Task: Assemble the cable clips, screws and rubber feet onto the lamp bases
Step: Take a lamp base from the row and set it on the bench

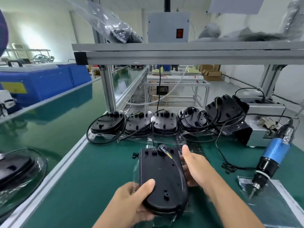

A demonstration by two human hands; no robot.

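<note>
A black lamp base (pixel 162 176) lies underside up in a clear plastic bag, held above the green mat (pixel 92 191). My left hand (pixel 131 201) grips its near rounded end, thumb on top. My right hand (pixel 194 165) holds its right edge, thumb raised, fingers hidden under the base. Coloured wires (pixel 166 151) come out of a round hole at the far end. A pile of small black parts (pixel 227 168) lies on the mat to the right.
Several stacked lamp bases (pixel 164 124) with black cables line the back of the mat. A blue electric screwdriver (pixel 271 160) hangs at right over a plastic bag (pixel 279 199). A bagged base (pixel 14 168) sits on the conveyor at left. A metal box (pixel 266 127) stands at right.
</note>
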